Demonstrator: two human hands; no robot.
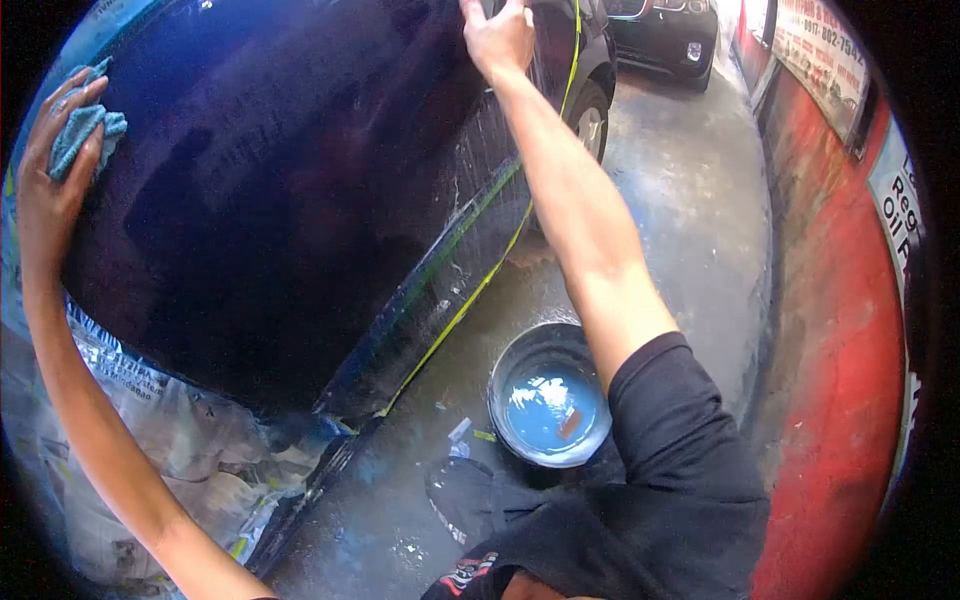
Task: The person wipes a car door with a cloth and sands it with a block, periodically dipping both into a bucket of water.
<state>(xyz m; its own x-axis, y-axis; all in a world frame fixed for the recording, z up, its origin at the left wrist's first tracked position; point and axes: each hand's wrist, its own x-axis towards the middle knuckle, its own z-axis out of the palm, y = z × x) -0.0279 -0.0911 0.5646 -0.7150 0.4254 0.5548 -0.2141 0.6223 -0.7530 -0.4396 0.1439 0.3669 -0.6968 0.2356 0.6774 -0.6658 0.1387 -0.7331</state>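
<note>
My left hand [62, 165] grips a crumpled teal cloth [85, 135] against the left edge of a dark, glossy car panel [270, 190]. Up at the top of the view, my right hand [502, 38] is closed over the same car's side, its fingers partly cut off by the frame. A bit of something greyish shows at those fingers, too little to name. Whitish wet streaks run down the bodywork below my right hand. Yellow-green masking tape [455, 322] lines the lower edge of the panel.
A bucket of bluish water [550, 395] with a small brown piece [570, 424] in it stands on the wet floor by my foot. Masking paper and plastic [190, 440] cover the car's lower left. Another dark car [665, 40] is behind; a red wall [830, 400] runs along the right.
</note>
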